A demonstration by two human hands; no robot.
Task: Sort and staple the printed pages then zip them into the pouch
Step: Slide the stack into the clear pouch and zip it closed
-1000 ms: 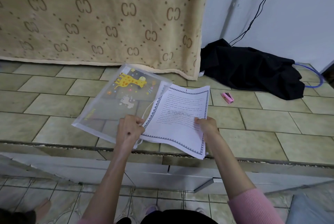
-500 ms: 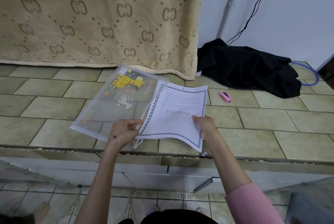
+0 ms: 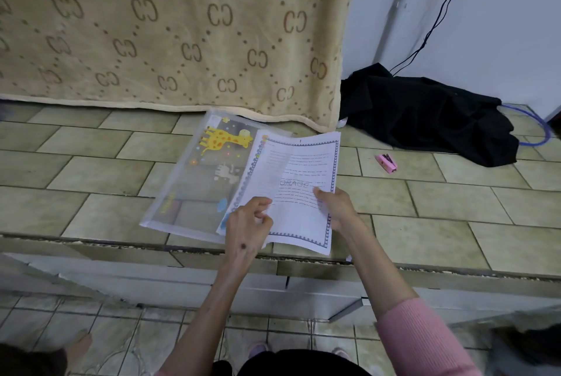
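Observation:
A clear zip pouch (image 3: 194, 181) printed with a yellow giraffe lies on the tiled ledge. The printed pages (image 3: 306, 169), white with a blue patterned border, sit partly inside the pouch's right opening; their left portion shows through the plastic. My left hand (image 3: 247, 223) pinches the pouch's near right edge at the opening. My right hand (image 3: 335, 207) grips the pages' right side with the thumb on top. A small pink stapler (image 3: 386, 163) lies on the tiles to the right, apart from both hands.
A beige patterned blanket (image 3: 182, 29) hangs down behind the pouch. A black cloth (image 3: 431, 114) is heaped at the right by the white wall, with a black cable and a blue hose. The ledge (image 3: 91, 245) drops to a lower tiled floor near me.
The pages have slid left, further into the pouch. My left hand moved right along the pouch edge to the opening.

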